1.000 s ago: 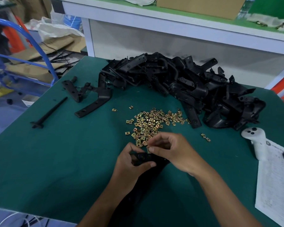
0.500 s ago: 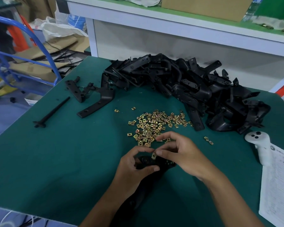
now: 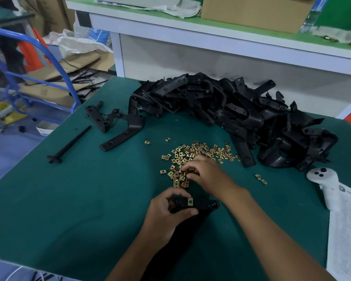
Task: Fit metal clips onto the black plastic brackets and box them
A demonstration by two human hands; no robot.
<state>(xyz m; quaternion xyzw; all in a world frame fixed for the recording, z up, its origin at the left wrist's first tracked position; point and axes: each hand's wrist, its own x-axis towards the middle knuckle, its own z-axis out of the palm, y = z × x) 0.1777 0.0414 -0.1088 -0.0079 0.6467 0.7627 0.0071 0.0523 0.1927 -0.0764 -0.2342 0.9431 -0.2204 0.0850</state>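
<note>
A brass clip now sits on the black bracket, gripped by the left hand near the table's front edge. The right hand has moved to the clip pile, fingertips pinching another; more fitting remains.

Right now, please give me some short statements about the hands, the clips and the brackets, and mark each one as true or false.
1. The left hand grips a black bracket. True.
2. No clip sits on that bracket. False: one gold clip is already on it.
3. The right hand reaches into the loose clips. True.
4. The big bracket pile lies nearer to the person than the clips. False: it lies beyond them.
5. A white controller lies on the green table, on the right side. True.
</note>
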